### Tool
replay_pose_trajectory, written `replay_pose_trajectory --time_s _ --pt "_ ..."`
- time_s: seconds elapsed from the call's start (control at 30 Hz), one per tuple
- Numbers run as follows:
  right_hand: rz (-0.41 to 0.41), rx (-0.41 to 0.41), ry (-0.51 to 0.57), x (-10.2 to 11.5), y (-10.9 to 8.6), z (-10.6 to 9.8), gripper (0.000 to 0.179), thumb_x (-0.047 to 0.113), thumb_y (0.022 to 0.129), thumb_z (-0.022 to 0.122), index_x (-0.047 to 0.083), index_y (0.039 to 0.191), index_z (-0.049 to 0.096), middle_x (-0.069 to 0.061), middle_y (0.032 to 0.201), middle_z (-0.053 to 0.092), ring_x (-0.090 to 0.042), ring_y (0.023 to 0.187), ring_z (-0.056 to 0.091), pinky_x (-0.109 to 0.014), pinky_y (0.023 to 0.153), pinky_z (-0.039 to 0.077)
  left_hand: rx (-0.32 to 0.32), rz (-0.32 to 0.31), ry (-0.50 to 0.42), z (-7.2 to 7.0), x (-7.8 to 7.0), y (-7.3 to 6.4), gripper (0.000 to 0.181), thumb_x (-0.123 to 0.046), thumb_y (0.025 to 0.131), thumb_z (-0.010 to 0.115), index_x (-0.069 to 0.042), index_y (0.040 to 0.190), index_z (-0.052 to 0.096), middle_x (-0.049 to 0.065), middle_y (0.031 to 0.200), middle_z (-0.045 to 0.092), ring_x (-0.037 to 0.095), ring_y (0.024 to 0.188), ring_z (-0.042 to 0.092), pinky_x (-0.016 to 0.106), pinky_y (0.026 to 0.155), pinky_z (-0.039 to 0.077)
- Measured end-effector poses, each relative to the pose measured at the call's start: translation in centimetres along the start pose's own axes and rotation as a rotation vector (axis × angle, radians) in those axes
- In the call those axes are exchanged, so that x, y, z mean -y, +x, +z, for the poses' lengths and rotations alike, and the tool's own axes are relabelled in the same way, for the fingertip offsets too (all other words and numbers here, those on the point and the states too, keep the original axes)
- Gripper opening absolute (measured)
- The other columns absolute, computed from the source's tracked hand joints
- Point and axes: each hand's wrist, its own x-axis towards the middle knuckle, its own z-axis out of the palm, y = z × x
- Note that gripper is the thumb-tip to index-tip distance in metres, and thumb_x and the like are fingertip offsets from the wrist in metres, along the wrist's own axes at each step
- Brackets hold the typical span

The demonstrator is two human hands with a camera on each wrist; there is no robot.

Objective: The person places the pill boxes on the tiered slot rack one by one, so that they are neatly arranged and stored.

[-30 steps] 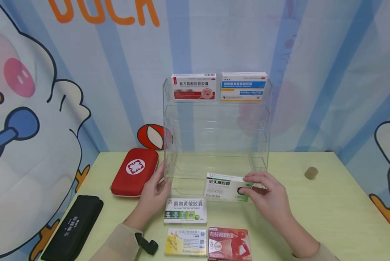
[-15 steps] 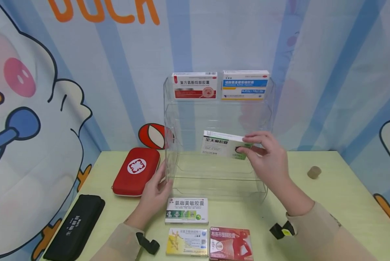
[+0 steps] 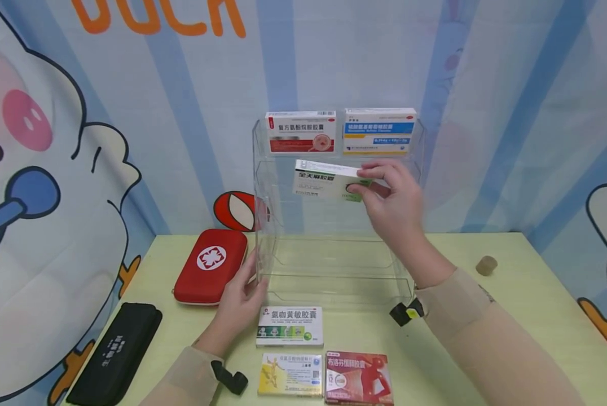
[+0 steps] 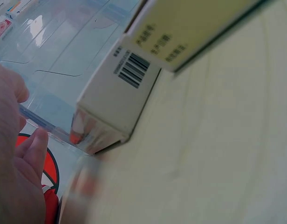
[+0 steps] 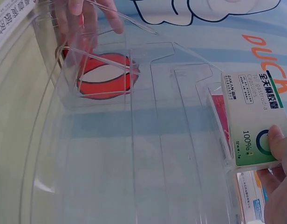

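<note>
My right hand (image 3: 396,197) pinches a white and green medicine box (image 3: 324,179) by its right end, thumb in front. The box hangs slightly tilted before the clear tiered rack (image 3: 334,276), just below its top tier. In the right wrist view the box's green end (image 5: 250,147) is under my thumb. My left hand (image 3: 240,296) grips the rack's lower left side; in the left wrist view its fingers (image 4: 34,154) lie around the panel edge. On the top tier stand a white and red box (image 3: 301,133) and a white and blue box (image 3: 379,132).
Before the rack lie a white and green box (image 3: 289,327), a yellow and white box (image 3: 290,374) and a red box (image 3: 359,378). A red first-aid case (image 3: 209,268) and a black case (image 3: 114,354) lie left. A small brown cylinder (image 3: 486,265) sits right.
My right hand has lifted the white and green medicine box from the rack's bottom front up toward the top tier, lately also shifting left. My left hand stays at the rack's side.
</note>
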Motion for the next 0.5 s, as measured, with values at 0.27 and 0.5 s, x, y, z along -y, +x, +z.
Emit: replay_pose_trajectory --time_s 0.27,0.5 --pt "0.007 -0.015 -0.001 0.0 1.7 2.3 0.022 -0.004 0.091 0.086 -0.009 0.109 0.075 -0.018 0.131 0.070 -0.023 0.129 0.066 -0.027 0.102 0.066 0.004 0.008 -0.002 0.0 0.0 0.0 0.090 -0.009 0.107 0.068 -0.046 0.174 0.022 0.000 0.181 0.037 0.031 0.167 0.040 0.047 0.121 0.050" --pt "0.047 -0.006 -0.044 -0.3 2.4 3.8 0.021 -0.002 0.093 0.085 -0.006 0.111 0.076 -0.016 0.132 0.069 -0.026 0.131 0.066 -0.034 0.108 0.065 -0.003 0.005 -0.003 0.0 0.0 0.0 0.089 -0.009 0.107 0.069 -0.045 0.174 0.024 0.001 0.180 0.038 0.032 0.166 0.040 0.048 0.121 0.050"
